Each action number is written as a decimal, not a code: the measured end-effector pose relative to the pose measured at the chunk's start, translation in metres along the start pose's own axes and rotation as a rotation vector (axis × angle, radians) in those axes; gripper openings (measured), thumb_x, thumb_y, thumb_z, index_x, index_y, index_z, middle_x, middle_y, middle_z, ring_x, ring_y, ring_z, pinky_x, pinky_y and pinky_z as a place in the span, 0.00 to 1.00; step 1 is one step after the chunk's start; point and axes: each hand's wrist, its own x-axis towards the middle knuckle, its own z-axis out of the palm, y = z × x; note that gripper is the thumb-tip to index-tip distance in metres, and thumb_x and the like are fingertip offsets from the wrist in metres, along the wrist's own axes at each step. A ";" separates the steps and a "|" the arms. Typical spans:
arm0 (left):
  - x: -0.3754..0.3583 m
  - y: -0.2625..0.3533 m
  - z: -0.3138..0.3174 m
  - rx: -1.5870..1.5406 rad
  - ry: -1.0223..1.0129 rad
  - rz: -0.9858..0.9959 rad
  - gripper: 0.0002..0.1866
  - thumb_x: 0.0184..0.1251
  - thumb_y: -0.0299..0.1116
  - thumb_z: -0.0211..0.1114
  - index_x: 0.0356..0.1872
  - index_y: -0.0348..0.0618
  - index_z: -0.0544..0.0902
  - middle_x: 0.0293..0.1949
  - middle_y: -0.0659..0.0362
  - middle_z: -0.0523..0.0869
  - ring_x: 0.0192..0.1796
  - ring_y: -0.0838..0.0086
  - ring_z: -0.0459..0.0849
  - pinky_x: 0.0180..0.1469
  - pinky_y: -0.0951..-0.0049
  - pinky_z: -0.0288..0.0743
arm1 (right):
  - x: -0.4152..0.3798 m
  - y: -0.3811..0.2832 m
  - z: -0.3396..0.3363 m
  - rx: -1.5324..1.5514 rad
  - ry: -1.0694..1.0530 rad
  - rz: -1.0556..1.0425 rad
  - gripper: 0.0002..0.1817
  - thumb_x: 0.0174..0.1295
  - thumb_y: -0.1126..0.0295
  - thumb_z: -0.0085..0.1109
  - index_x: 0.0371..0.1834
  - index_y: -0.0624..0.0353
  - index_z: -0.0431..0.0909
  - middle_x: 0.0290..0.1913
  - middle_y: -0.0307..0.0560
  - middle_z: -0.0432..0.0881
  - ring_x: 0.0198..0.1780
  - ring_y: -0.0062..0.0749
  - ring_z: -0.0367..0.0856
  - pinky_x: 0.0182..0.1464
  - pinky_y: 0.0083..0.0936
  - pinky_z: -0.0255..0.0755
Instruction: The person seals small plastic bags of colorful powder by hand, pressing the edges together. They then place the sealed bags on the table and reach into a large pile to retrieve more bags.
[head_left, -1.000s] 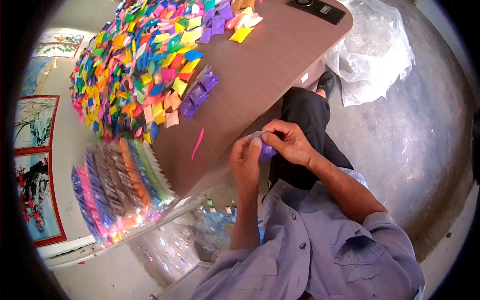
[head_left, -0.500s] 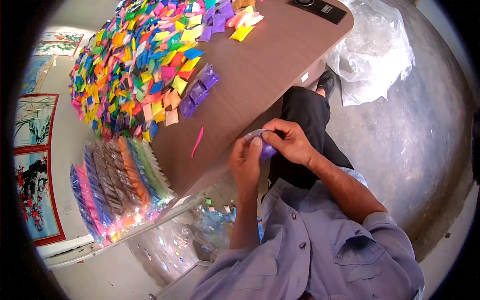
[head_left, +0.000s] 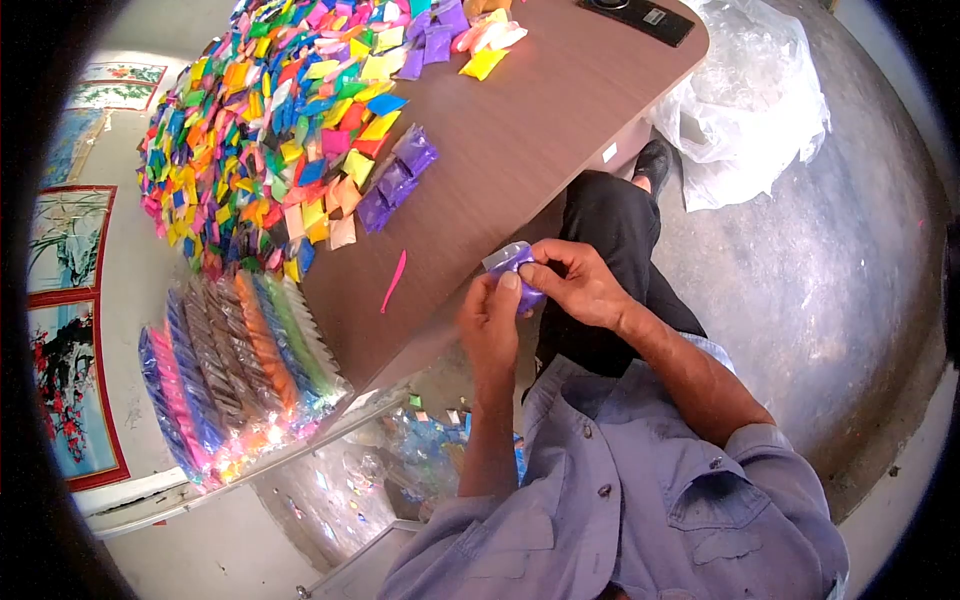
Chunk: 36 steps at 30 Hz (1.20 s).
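A small clear packet with purple contents [head_left: 512, 257] is pinched between both hands, in front of the table edge. My left hand [head_left: 490, 318] grips its near left side, thumb laid on top. My right hand [head_left: 582, 287] holds the right side between thumb and fingers. The fingers cover part of the packet. On the table, a short row of purple packets [head_left: 398, 180] lies beyond the hands. Closer by is a thin pink plastic tool [head_left: 395, 282], lying loose.
A large heap of colourful packets [head_left: 270, 130] covers the table's [head_left: 520, 110] far left. Bundled twisted strips in clear wrap [head_left: 240, 360] lie at the left corner. A black device [head_left: 640, 18] sits at the back. A translucent plastic bag [head_left: 740, 100] stands on the floor.
The packet has been turned up between the fingers, so its clear top end now shows above them. Both hands have stayed nearly in place.
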 end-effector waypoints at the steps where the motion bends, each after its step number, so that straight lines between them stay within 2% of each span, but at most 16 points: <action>1: -0.001 0.002 0.002 0.005 0.003 -0.033 0.10 0.78 0.37 0.65 0.44 0.40 0.85 0.36 0.66 0.84 0.36 0.82 0.79 0.38 0.77 0.76 | 0.000 0.001 -0.001 0.055 0.006 0.039 0.07 0.76 0.70 0.62 0.47 0.63 0.83 0.38 0.36 0.84 0.40 0.16 0.80 0.43 0.22 0.77; 6: -0.001 -0.010 -0.001 -0.021 0.010 -0.101 0.11 0.78 0.40 0.67 0.43 0.41 0.84 0.35 0.64 0.85 0.33 0.81 0.80 0.37 0.78 0.75 | 0.001 0.000 -0.001 0.152 0.009 0.058 0.08 0.76 0.70 0.62 0.47 0.64 0.83 0.39 0.36 0.86 0.40 0.16 0.81 0.43 0.22 0.78; 11: 0.002 -0.011 -0.007 0.021 -0.018 0.060 0.11 0.77 0.40 0.68 0.41 0.43 0.83 0.32 0.66 0.84 0.31 0.83 0.79 0.34 0.79 0.73 | 0.001 -0.003 0.001 -0.039 -0.013 -0.013 0.08 0.77 0.69 0.62 0.49 0.64 0.83 0.37 0.34 0.84 0.40 0.17 0.80 0.44 0.22 0.77; 15: -0.001 -0.006 -0.005 0.058 0.005 0.068 0.11 0.77 0.40 0.68 0.42 0.42 0.84 0.32 0.65 0.83 0.31 0.82 0.79 0.35 0.79 0.73 | 0.001 -0.005 0.002 -0.020 -0.010 -0.033 0.09 0.77 0.69 0.61 0.50 0.63 0.83 0.37 0.34 0.84 0.39 0.17 0.80 0.44 0.22 0.77; 20: -0.004 -0.005 0.000 -0.023 -0.034 -0.138 0.12 0.77 0.39 0.68 0.46 0.39 0.85 0.34 0.62 0.86 0.33 0.80 0.82 0.36 0.79 0.75 | 0.002 0.003 -0.004 0.070 0.032 -0.005 0.09 0.77 0.68 0.61 0.50 0.63 0.82 0.39 0.36 0.84 0.41 0.17 0.80 0.44 0.22 0.78; 24: -0.002 -0.012 -0.003 -0.113 -0.072 -0.101 0.11 0.77 0.38 0.68 0.46 0.40 0.85 0.34 0.62 0.87 0.33 0.80 0.81 0.35 0.79 0.75 | 0.002 -0.001 -0.002 0.077 0.026 0.012 0.09 0.77 0.68 0.61 0.50 0.63 0.82 0.40 0.37 0.84 0.41 0.17 0.80 0.45 0.22 0.78; 27: -0.001 -0.012 -0.006 -0.030 -0.038 -0.026 0.10 0.77 0.37 0.68 0.45 0.40 0.85 0.34 0.62 0.87 0.31 0.81 0.81 0.34 0.79 0.75 | 0.002 -0.002 0.001 0.043 0.041 -0.005 0.10 0.78 0.67 0.61 0.50 0.63 0.82 0.39 0.36 0.85 0.41 0.17 0.80 0.45 0.22 0.78; 29: 0.000 -0.014 -0.010 -0.040 -0.035 0.015 0.07 0.77 0.33 0.68 0.44 0.39 0.84 0.34 0.62 0.87 0.30 0.83 0.80 0.32 0.80 0.74 | 0.002 -0.004 0.002 0.052 -0.017 0.015 0.10 0.78 0.67 0.60 0.50 0.64 0.83 0.39 0.36 0.84 0.41 0.17 0.80 0.45 0.22 0.77; 32: -0.001 -0.007 -0.009 0.026 -0.045 -0.032 0.10 0.77 0.37 0.68 0.45 0.40 0.85 0.35 0.62 0.87 0.29 0.81 0.80 0.31 0.78 0.74 | 0.001 -0.008 -0.001 -0.024 -0.011 0.020 0.10 0.78 0.68 0.60 0.51 0.64 0.82 0.39 0.36 0.84 0.41 0.17 0.80 0.46 0.21 0.77; 36: -0.003 -0.005 0.000 -0.017 0.016 -0.061 0.11 0.77 0.36 0.68 0.47 0.38 0.85 0.35 0.62 0.87 0.31 0.80 0.81 0.32 0.78 0.75 | 0.003 -0.001 -0.005 0.001 0.011 0.001 0.09 0.78 0.69 0.59 0.51 0.64 0.83 0.39 0.35 0.85 0.41 0.17 0.80 0.46 0.22 0.77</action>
